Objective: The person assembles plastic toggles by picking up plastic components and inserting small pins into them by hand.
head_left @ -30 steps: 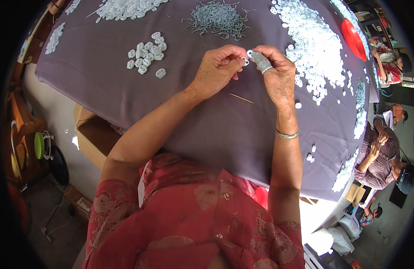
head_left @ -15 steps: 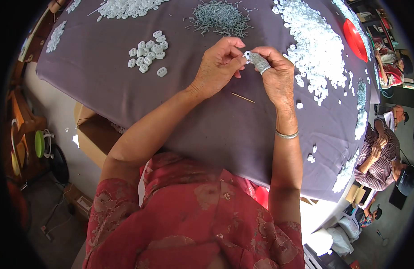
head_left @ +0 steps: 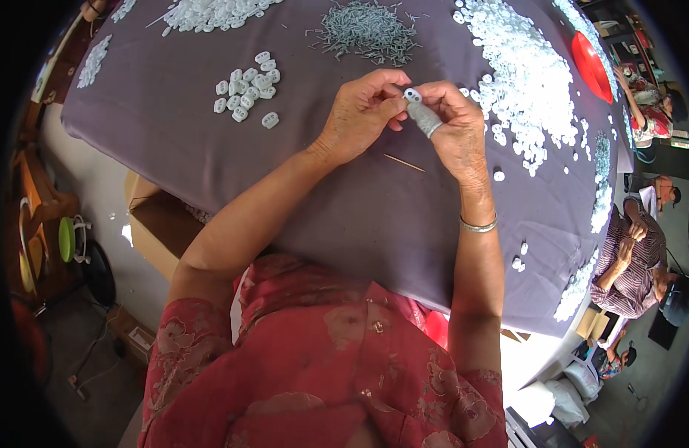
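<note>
A small white oval plastic piece with two dark holes [head_left: 412, 95] is pinched between my hands above the table. My left hand [head_left: 363, 112] is closed, thumb and forefinger pressed against its near left side. My right hand [head_left: 462, 131] grips it from the right; a grey wrapping [head_left: 424, 119] covers that thumb. Whether a smaller part is also between the fingertips is hidden. On the cloth below lies a thin wooden stick [head_left: 404, 162]. Left of my hands sits a loose group of similar white two-hole pieces [head_left: 247, 91].
Beyond my hands is a heap of small grey-green pins [head_left: 367, 33]. White pieces spread in a large heap [head_left: 520, 89] at right, another heap [head_left: 214, 11] at far left. A red bowl [head_left: 591, 67] stands far right. Co-workers sit along the right; a cardboard box [head_left: 154, 231] is below left.
My right hand has shifted slightly left and down, and the white piece has turned so its two holes face up. The left hand has dipped slightly.
</note>
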A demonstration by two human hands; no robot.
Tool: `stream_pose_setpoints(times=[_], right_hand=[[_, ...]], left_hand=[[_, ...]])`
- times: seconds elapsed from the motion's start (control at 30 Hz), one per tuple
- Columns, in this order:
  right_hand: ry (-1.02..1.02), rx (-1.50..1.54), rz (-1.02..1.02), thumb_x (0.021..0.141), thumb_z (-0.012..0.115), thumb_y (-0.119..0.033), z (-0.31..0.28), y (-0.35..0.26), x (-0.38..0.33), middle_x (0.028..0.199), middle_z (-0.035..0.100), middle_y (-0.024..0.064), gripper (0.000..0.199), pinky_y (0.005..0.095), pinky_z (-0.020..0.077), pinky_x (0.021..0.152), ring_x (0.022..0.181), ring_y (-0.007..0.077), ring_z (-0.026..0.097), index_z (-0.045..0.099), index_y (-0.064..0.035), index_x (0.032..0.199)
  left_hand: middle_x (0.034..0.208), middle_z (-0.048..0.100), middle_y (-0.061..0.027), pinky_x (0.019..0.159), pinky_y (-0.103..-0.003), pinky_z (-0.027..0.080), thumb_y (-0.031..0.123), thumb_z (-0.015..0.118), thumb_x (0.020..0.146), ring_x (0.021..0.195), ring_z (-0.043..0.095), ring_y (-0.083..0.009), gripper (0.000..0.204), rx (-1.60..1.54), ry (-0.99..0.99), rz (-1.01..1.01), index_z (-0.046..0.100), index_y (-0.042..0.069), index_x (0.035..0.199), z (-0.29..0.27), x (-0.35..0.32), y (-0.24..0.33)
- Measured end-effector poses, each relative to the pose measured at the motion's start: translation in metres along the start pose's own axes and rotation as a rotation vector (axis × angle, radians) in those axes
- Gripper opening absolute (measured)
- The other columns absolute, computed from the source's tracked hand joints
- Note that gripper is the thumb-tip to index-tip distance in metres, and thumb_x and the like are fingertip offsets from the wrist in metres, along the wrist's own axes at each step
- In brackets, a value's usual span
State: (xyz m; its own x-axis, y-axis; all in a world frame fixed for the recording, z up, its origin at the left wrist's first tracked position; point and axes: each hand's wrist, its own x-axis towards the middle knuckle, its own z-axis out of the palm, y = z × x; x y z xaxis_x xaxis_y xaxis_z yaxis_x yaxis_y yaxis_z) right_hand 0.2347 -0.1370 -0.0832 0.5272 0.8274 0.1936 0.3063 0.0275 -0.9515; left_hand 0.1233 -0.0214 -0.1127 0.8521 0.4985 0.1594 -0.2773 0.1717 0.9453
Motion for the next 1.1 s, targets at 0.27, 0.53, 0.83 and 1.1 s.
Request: stream_pose_setpoints(times=[0.27,0.53,0.83,1.1], right_hand=[[-0.031,-0.101,-0.116,0.076,0.069,0.006,0.000,0.007,-0.002,0.089,0.062,0.0017,0.023,0.0216,0.0514,0.072,0.081,0.0077,0.060,0.060,-0.0022,0.095],[0.084,-0.327,-0.202,0.073,0.073,0.002,0.005,0.000,-0.008,0.077,0.063,-0.0020,0.022,0.0173,0.0489,0.059,0.067,0.0016,0.056,0.062,-0.0033,0.091],[0.139,-0.341,-0.229,0.073,0.074,0.001,0.007,0.010,-0.011,0.076,0.063,-0.0023,0.022,0.0166,0.0483,0.058,0.066,0.0007,0.055,0.060,-0.0032,0.090],[0.119,-0.352,-0.253,0.074,0.072,0.003,0.010,0.008,-0.012,0.076,0.064,-0.0008,0.022,0.0168,0.0482,0.056,0.066,0.0012,0.057,0.059,-0.0027,0.092]], left_hand=[[0.092,0.063,-0.0016,0.067,-0.023,0.048,0.005,0.058,0.087,0.079,0.057,-0.0068,0.025,0.067,-0.047,-0.038,0.057,0.004,0.113,-0.004,0.000,0.001],[0.092,0.062,-0.0003,0.069,-0.023,0.047,0.005,0.056,0.088,0.082,0.055,-0.0060,0.020,0.016,-0.071,-0.003,0.061,0.003,0.107,-0.004,0.000,0.003],[0.086,0.062,-0.0010,0.068,-0.023,0.047,0.009,0.052,0.090,0.076,0.055,-0.0062,0.020,0.072,-0.050,-0.008,0.062,0.003,0.106,-0.004,-0.001,0.017],[0.083,0.062,-0.0015,0.065,-0.022,0.049,0.011,0.052,0.091,0.071,0.056,-0.0068,0.019,0.084,-0.022,-0.031,0.063,0.001,0.104,-0.004,0.000,0.016]])
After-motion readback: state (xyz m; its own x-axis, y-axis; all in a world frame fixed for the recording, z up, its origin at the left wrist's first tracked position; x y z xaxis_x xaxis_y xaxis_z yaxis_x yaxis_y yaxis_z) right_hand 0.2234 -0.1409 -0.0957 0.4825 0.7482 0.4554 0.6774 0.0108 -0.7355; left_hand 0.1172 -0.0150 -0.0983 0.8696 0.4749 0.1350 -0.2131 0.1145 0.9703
